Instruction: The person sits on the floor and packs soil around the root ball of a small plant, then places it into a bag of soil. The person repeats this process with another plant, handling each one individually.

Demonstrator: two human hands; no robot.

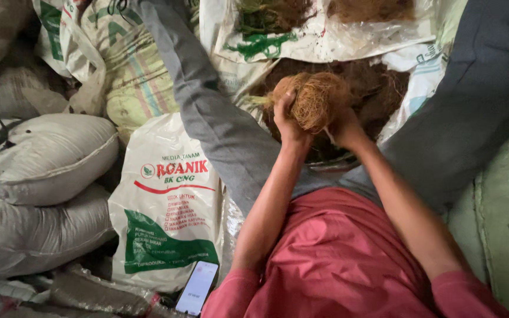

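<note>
Both of my hands grip one clump of brown coconut fibre (315,97), held over an open white sack (409,88) full of the same dark fibre. My left hand (288,121) clasps the clump's left side with fingers curled over it. My right hand (344,126) holds its lower right side, partly hidden behind the fibre. My legs in grey trousers (219,123) spread to either side of the sack, and my red shirt (337,259) fills the bottom of the view.
A white printed bag with green and red markings (169,218) lies to the left, a phone (197,287) with a lit screen resting at its lower edge. Grey filled sacks (42,159) pile up at far left. More fibre-filled plastic bags (319,29) sit behind.
</note>
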